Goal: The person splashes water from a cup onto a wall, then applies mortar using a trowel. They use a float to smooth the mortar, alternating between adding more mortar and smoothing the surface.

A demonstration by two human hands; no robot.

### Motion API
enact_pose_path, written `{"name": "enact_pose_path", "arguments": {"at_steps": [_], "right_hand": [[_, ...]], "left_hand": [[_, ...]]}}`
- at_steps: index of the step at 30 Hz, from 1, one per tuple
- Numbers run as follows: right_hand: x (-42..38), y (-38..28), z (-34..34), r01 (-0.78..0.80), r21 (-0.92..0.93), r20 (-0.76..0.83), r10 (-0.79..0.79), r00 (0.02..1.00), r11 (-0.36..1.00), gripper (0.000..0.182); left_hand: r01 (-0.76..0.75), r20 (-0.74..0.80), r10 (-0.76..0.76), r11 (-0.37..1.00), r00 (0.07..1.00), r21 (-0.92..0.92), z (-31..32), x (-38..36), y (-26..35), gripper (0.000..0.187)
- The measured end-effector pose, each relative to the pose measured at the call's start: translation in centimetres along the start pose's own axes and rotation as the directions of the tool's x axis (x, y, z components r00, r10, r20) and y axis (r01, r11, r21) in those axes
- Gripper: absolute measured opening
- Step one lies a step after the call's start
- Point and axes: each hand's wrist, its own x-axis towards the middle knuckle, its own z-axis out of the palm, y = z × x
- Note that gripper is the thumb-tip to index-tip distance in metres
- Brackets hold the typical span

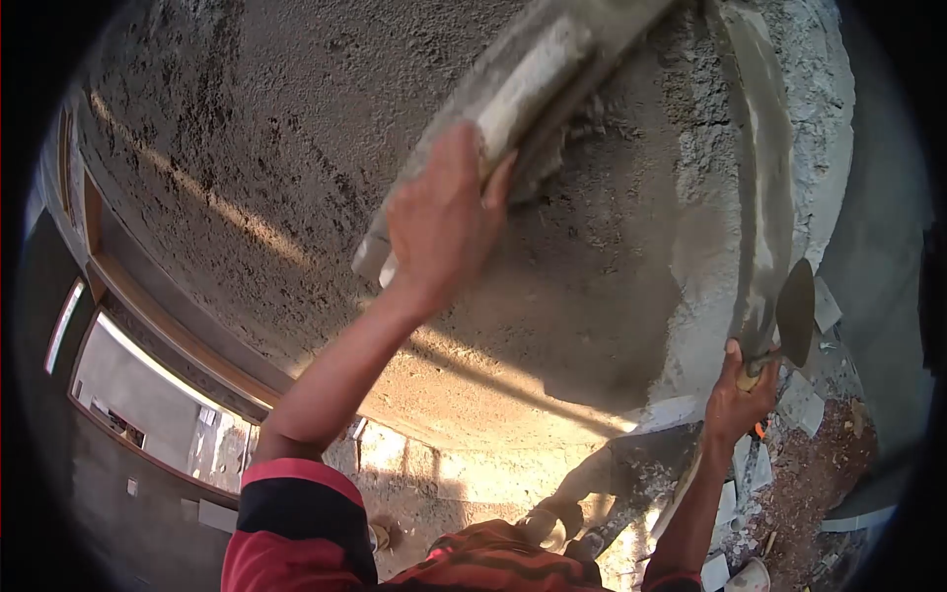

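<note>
Left hand (439, 222) wrapped tight round a long mortar-caked straightedge (523, 99), pressed flat against the rough plastered wall (296, 148), running diag. up to the right; right hand (735, 395) closed round the handle of a trowel (794, 316), blade up, touching the wall's wet grey edge strip (769, 178); red-and-black sleeve (296, 523) at bottom; rubble and tile bits on the floor (819, 464) below right.

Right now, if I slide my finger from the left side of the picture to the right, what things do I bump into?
Window opening → left hand on the plastering float → wet plaster strip → right hand holding the trowel.
</note>
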Motion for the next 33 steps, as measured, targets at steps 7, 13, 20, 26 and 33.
{"name": "enact_pose_path", "arguments": {"at_steps": [7,13,20,26,33], "right_hand": [[3.0,2.2,-1.7,0.049,-0.126,-0.063,-0.057,0.996,0.991,0.036],[7.5,3.9,-4.2,0.070,-0.076,-0.029,-0.073,0.997,0.995,0.026],[7.6,5.3,-4.2,0.275,-0.268,-0.074,-0.304,0.950,0.923,0.034],[7.5,5.0,-5.8,-0.070,-0.213,0.112,0.096,0.989,0.975,0.035],[8.5,5.5,-7.9,-0.135,-0.236,0.240,0.193,0.951,0.962,0.025]], "left_hand": [[0.054,0.145,-0.048,0.998,0.988,-0.039,0.9,-7.4,-4.0,0.048],[0.204,0.059,-0.199,0.973,0.978,-0.104,-6.4,6.6,-3.0,0.045],[0.156,-0.007,-0.161,0.964,0.987,-0.215,-5.1,6.6,-2.7,0.066],[-0.411,-0.126,0.508,0.799,0.852,0.439,-2.6,7.6,-8.7,0.052],[-0.374,-0.041,0.407,0.871,0.912,0.320,-2.8,6.3,-5.8,0.070]]}}
